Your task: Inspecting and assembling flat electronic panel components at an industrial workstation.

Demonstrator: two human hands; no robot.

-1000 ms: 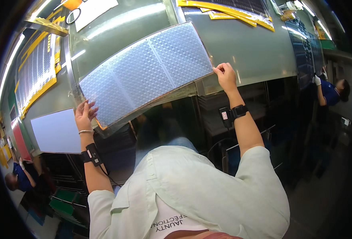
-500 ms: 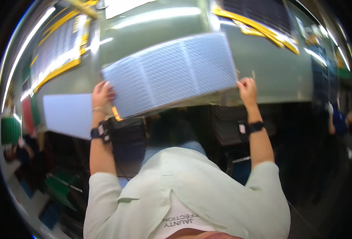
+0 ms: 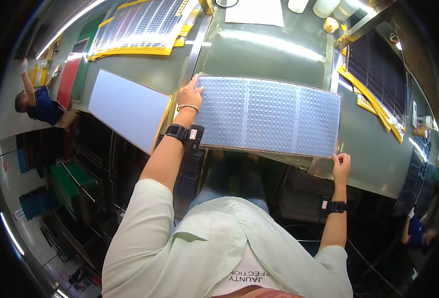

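Green worktop (image 3: 274, 57) spreads beyond the far and right edges of a pale-blue panel (image 3: 273, 116), three patterned sections in a thin brown rim, set at the worktop's near edge. Left hand (image 3: 188, 95), fingers partly spread, meets the panel's far-left corner, its grip unclear; right hand (image 3: 342, 166) pinches the near-right corner.

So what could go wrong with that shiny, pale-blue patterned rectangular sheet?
The patterned sheet might slip: the left hand and right hand are at just two opposite corners.

The plain pale-blue rectangular panel could get bumped off: it juts past the front edge of the shiny grey-green table.
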